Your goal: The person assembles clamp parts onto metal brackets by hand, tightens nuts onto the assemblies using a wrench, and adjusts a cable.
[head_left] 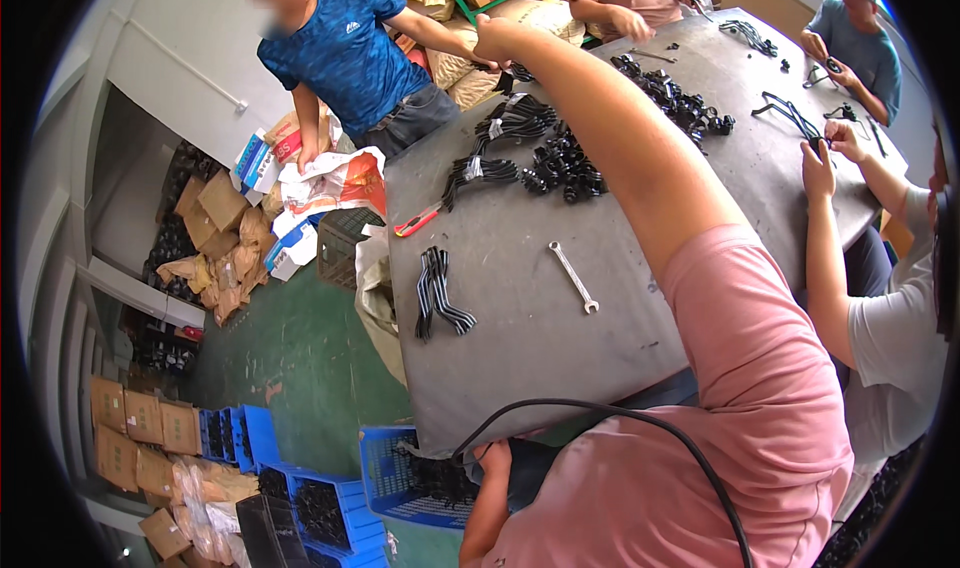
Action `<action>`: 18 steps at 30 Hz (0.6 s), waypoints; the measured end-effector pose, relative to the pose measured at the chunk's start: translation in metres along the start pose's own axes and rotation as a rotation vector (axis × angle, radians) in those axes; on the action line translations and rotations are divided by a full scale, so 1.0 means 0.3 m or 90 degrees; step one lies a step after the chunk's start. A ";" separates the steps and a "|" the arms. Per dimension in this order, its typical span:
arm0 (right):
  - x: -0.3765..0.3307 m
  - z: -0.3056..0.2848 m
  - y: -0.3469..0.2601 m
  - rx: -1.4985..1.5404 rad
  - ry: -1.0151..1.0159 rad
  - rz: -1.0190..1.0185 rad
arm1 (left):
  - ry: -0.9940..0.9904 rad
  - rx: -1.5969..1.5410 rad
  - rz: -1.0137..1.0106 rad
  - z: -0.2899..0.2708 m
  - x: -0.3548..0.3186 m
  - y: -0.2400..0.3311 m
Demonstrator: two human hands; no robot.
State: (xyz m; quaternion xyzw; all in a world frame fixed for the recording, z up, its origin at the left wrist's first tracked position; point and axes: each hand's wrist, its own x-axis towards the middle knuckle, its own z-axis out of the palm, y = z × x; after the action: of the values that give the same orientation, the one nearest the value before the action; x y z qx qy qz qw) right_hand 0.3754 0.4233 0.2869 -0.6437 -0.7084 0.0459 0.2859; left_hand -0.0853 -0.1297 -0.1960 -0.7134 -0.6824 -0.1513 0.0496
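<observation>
My right arm reaches across the grey table (500, 318) toward its far side. My right hand (498, 38) is there, its fingers mostly hidden behind the wrist. Close to it is the hand of a person in a blue shirt (345, 48). Low beside the near table corner, my left hand (494, 456) rests against dark trousers, its fingers only partly visible. Bundles of black strips (512, 120) and a heap of black clamp-like parts (565, 168) lie near my forearm. Nearer are striped black strips (438, 296), an open-end wrench (573, 278) and a red utility knife (418, 221).
A blue crate (385, 508) with black parts stands under the near table corner. More blue bins (320, 488) and cardboard boxes (145, 418) line the left floor. Other people work along the right and far table sides. A black cable (600, 405) crosses my body.
</observation>
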 end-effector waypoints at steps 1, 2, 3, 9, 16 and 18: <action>0.013 -0.007 0.017 -0.013 0.002 0.006 | 0.001 -0.001 0.004 0.004 0.010 -0.002; 0.019 -0.006 0.018 -0.025 -0.001 0.009 | -0.002 -0.006 0.007 0.006 0.009 -0.002; 0.025 -0.011 0.021 -0.053 0.005 -0.006 | -0.004 -0.012 0.011 0.007 0.009 -0.002; -0.050 0.003 -0.021 -0.017 0.014 -0.011 | -0.019 0.048 -0.025 0.020 -0.013 -0.017; -0.140 -0.024 0.090 -0.080 -0.087 -0.042 | -0.006 -0.026 0.031 0.064 0.033 0.006; -0.285 0.109 -0.048 -0.198 -0.069 -0.250 | -0.032 0.058 -0.060 0.153 -0.064 -0.049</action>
State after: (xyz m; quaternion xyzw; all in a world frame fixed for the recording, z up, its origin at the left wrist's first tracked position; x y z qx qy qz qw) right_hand 0.3480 0.3506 0.2363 -0.5266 -0.8327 -0.0853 0.1484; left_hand -0.0936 -0.1344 -0.2469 -0.6813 -0.7222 -0.1044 0.0576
